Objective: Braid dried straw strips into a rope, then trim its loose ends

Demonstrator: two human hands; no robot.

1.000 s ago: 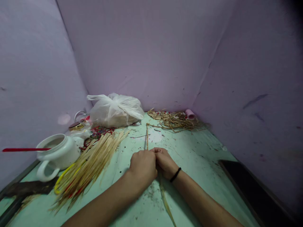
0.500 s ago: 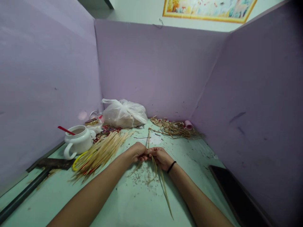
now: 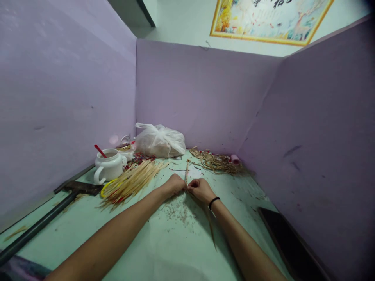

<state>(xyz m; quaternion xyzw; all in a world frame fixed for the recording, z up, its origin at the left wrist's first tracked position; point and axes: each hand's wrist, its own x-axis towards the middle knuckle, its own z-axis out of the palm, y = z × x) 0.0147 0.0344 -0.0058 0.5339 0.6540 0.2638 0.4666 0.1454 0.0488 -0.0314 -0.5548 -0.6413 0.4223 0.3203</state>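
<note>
My left hand (image 3: pixel 173 184) and my right hand (image 3: pixel 200 189) meet at the middle of a pale green table (image 3: pixel 164 249), both pinched on a thin braided straw strand (image 3: pixel 186 171) that runs away toward the back. Loose straw ends (image 3: pixel 210 226) trail from my hands toward me, past my right wrist with its black band. Straw crumbs lie scattered on the table just below my hands.
A bundle of straw strips (image 3: pixel 131 180) lies to the left, beside a white mug with a red stick (image 3: pixel 109 166). A tied plastic bag (image 3: pixel 159 140) and a tangle of twine (image 3: pixel 216 160) sit at the back. Purple partitions (image 3: pixel 199 97) enclose the table; a dark slab (image 3: pixel 288 246) lies right.
The camera has tilted up and back, so the hands look smaller and farther off. Both hands stay pinched on the strand, now slightly apart, with the loose ends trailing longer.
</note>
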